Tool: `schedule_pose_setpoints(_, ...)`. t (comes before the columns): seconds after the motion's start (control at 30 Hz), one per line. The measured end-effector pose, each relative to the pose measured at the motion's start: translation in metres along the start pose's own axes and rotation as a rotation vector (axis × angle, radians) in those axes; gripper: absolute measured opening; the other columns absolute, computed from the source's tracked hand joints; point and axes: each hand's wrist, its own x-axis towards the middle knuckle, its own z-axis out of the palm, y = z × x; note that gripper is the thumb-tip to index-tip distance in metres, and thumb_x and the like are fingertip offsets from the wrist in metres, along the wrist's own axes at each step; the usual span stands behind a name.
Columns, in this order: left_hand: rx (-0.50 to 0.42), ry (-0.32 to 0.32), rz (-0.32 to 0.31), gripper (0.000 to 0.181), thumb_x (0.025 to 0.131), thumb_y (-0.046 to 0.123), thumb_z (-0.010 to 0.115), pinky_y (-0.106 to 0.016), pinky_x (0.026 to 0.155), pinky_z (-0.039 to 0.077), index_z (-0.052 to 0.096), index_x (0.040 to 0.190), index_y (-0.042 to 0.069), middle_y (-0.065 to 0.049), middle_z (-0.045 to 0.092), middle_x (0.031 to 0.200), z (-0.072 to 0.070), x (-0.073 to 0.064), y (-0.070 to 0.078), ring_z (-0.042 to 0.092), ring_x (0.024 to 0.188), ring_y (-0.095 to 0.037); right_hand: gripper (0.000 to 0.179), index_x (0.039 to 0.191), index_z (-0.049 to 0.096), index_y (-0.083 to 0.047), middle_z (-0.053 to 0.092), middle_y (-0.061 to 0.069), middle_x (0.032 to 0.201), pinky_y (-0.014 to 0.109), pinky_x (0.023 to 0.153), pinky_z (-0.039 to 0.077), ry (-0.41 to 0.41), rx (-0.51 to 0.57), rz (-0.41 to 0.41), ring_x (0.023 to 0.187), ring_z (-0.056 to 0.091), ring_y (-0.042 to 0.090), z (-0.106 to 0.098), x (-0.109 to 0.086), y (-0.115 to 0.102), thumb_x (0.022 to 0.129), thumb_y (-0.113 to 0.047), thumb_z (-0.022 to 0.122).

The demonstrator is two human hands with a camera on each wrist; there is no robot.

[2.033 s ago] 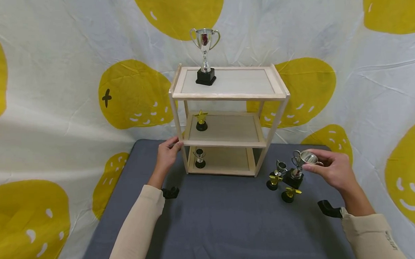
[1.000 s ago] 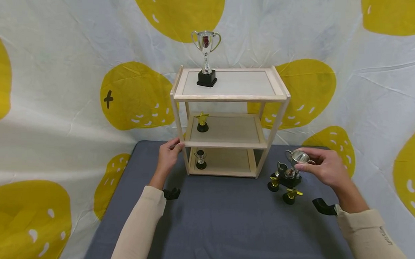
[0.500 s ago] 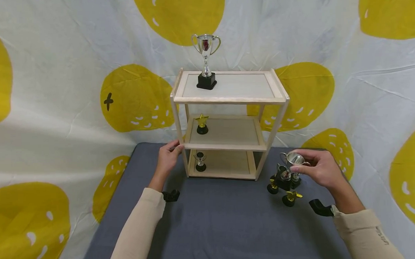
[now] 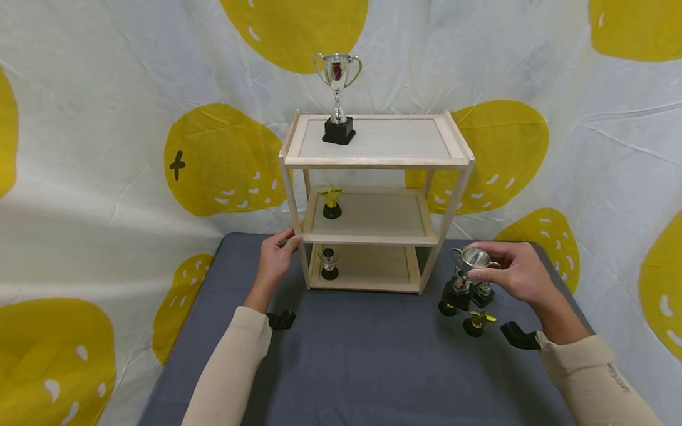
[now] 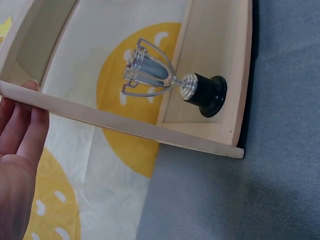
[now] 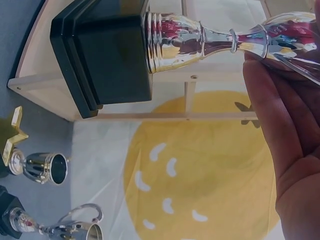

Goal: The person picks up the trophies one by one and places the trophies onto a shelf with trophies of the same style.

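My right hand (image 4: 520,274) grips a silver trophy cup (image 4: 475,258) by its bowl, above the table right of the shelf. Its square black base (image 6: 102,57) and shiny stem show in the right wrist view. Below and around it are a gold star trophy (image 4: 477,323), another silver cup trophy (image 4: 483,293) and a second star trophy (image 4: 448,309), mostly hidden by the held one. A small silver cup (image 6: 46,168) shows in the right wrist view. My left hand (image 4: 276,256) holds the left front post (image 5: 105,118) of the wooden shelf between thumb and fingers.
The three-tier wooden shelf (image 4: 379,162) stands on the grey cloth-covered table (image 4: 369,362). On its left side are a tall silver trophy (image 4: 338,100) on top, a gold star trophy (image 4: 332,204) in the middle and a small silver trophy (image 4: 328,263) below. A patterned curtain (image 4: 106,121) hangs behind.
My right hand has carried the silver trophy cup leftward, over the trophies on the table and closer to the shelf. The left hand has stayed on the post.
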Motion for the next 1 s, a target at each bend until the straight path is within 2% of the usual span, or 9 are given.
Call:
schedule_pose_setpoints(0.43, -0.009, 0.009, -0.001, 0.045, 0.105, 0.018, 0.065, -0.05, 0.11, 0.056, 0.059, 0.147, 0.001, -0.025, 0.06, 0.146, 0.002, 0.0, 0.001, 0.064, 0.13, -0.04, 0.038, 0.117, 0.075, 0.008, 0.07, -0.018, 0.077, 0.017, 0.05, 0.051, -0.019, -0.012, 0.013, 0.058, 0.059, 0.006, 0.004, 0.005, -0.006, 0.08, 0.007, 0.085)
schedule_pose_setpoints(1.0, -0.011, 0.011, 0.004, 0.043, 0.105, 0.018, 0.065, -0.048, 0.109, 0.056, 0.061, 0.145, 0.002, -0.024, 0.061, 0.145, 0.001, 0.001, 0.0, 0.065, 0.129, -0.04, 0.037, 0.117, 0.075, 0.007, 0.072, -0.018, 0.082, 0.02, 0.053, 0.055, -0.055, 0.02, -0.014, 0.06, 0.06, 0.007, 0.011, 0.01, -0.01, 0.082, 0.006, 0.084)
